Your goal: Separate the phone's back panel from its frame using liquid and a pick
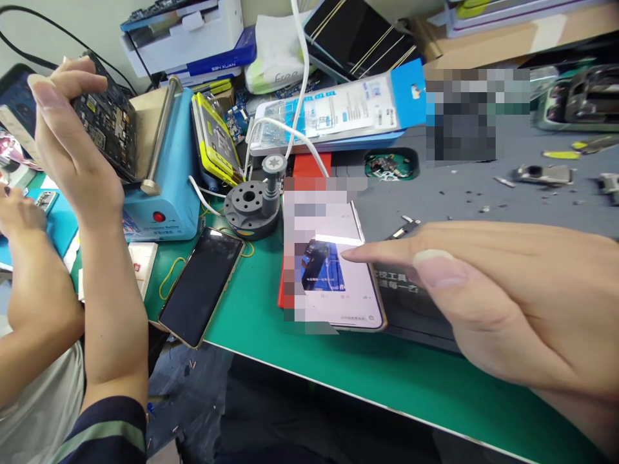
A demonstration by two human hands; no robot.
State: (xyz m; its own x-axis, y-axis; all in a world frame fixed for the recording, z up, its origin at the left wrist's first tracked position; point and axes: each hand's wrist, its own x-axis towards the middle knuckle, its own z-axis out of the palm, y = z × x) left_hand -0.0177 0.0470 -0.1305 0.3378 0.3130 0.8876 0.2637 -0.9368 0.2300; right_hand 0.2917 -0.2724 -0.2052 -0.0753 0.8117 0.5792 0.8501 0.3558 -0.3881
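Note:
My right hand (507, 296) reaches in from the right with its index finger stretched out. The fingertip is at the lit screen of a smartphone (360, 306), which shows a page with a blue picture. Part of that phone is blurred out, and it lies over a red strip (312, 166). My left hand (80, 138) is raised at the far left, fingers loosely bent and apart, with nothing visible in them. Behind it, an opened device with a bare circuit board (109, 119) leans on the blue separator machine (176, 180). A dark-screened phone (203, 283) lies between my hands.
A grey round holder (249, 209) stands behind the two phones, with white cables nearby. Tool packs (333, 109) and boxes are stacked at the back. Small metal parts (544, 174) lie on the grey mat. At far left, another person's arm (33, 277) rests by the bench.

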